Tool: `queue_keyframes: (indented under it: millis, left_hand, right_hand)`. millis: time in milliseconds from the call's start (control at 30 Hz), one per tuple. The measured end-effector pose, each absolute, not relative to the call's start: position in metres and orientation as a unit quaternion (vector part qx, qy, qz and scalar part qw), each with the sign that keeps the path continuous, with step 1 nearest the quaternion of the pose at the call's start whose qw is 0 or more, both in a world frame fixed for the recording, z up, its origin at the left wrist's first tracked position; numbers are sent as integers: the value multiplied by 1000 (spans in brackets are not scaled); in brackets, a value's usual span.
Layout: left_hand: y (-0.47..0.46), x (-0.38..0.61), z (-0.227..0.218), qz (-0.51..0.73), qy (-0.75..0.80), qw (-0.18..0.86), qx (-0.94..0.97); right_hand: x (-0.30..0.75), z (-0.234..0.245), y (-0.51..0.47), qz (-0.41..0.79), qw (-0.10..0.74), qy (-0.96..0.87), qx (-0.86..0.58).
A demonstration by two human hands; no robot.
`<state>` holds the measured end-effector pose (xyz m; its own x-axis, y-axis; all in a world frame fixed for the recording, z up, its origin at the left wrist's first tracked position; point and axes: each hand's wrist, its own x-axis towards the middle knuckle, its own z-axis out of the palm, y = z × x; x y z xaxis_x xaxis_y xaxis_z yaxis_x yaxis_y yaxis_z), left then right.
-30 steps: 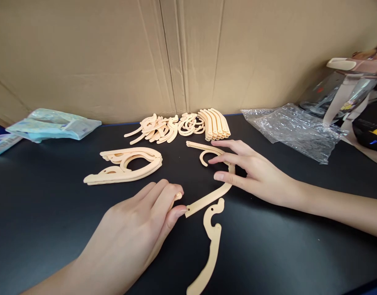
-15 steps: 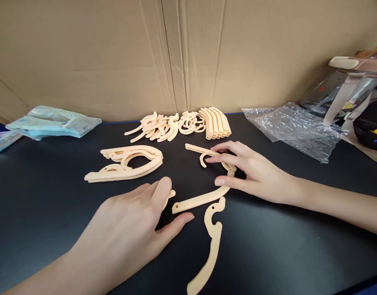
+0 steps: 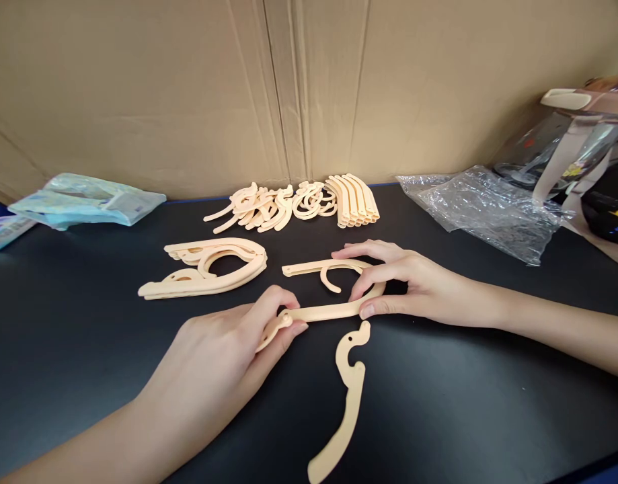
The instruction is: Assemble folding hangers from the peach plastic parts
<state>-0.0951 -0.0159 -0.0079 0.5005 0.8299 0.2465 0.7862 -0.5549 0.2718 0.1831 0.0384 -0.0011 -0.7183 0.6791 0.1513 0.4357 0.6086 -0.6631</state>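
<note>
A cream plastic folding hanger (image 3: 323, 311), with a curved hook (image 3: 330, 281) between its two arms, lies between my hands. My right hand (image 3: 414, 282) grips its bend, thumb on the near arm and fingers over the far side. My left hand (image 3: 228, 356) is closed on a small curved hanger piece (image 3: 275, 331), its fingertips pinching that piece against the end of the near arm. Part of the small piece is hidden in the palm. Just in front, a loose notched hanger arm (image 3: 350, 403) lies flat on the black table.
Folded hangers (image 3: 208, 269) lie stacked at left. Behind are a pile of hanger parts (image 3: 265, 208), several hooks (image 3: 313, 202) and a row of curved arms (image 3: 353, 202). A blue packet (image 3: 87, 202), a clear plastic bag (image 3: 480, 208) and a strapped bottle (image 3: 555, 148) stand farther out. Cardboard (image 3: 162, 94) walls the back.
My right hand has turned the hanger and brought its near arm up to my left hand. My left fingers have closed around the small piece and that arm's end.
</note>
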Motion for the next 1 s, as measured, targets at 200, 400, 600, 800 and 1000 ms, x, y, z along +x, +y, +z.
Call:
queue_keyframes:
  millis: [200, 400, 600, 800, 1000]
  left_hand:
    - [-17, -93, 6, 197, 514, 47, 834]
    - [-10, -97, -3, 213, 468, 50, 856]
    - [-14, -96, 2, 153, 510, 71, 843]
    - [-15, -96, 1, 150, 483, 10, 863]
    - [-12, -95, -1, 141, 466, 2, 874]
  right_hand:
    - [186, -2, 43, 381, 212, -835, -337]
    - [187, -1, 44, 422, 225, -810, -340]
    - [186, 0, 44, 434, 238, -796, -349]
    - [187, -2, 45, 438, 244, -794, -344]
    - [186, -3, 45, 443, 258, -792, -332]
